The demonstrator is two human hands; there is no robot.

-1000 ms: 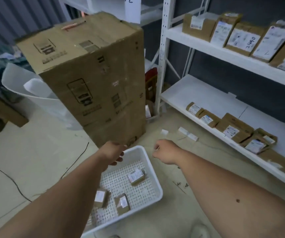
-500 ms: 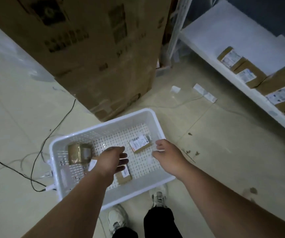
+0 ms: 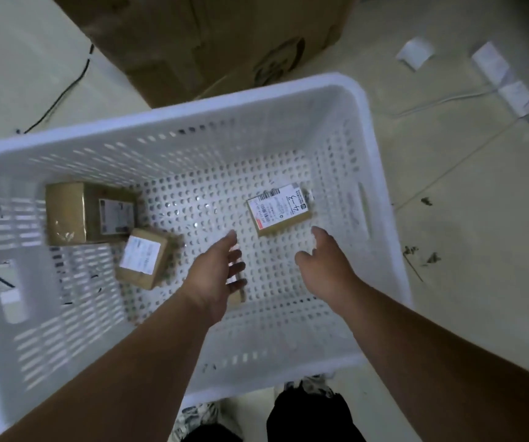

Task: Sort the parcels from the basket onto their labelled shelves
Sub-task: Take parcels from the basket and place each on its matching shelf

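Hands reaching into the white basket [image 3: 336, 87] on the floor; we are working bare-handed. Left hand [image 3: 215, 275] is hovering over the basket's middle, fingers [image 3: 234, 269] spread and holding nothing. Right hand [image 3: 327, 266] is hanging nearby, fingers loosely apart, also empty. The parcel marked 4-3 [image 3: 280, 208] is lying flat toward the basket's right wall, just beyond the right hand. Two more parcels, a larger one [image 3: 87, 212] and a smaller one [image 3: 143, 256], are sitting touching each other toward the basket's left wall. We are judging the 4-3 parcel the nearest pick: pinch it by its long edges, keep the label upward, read it before walking.
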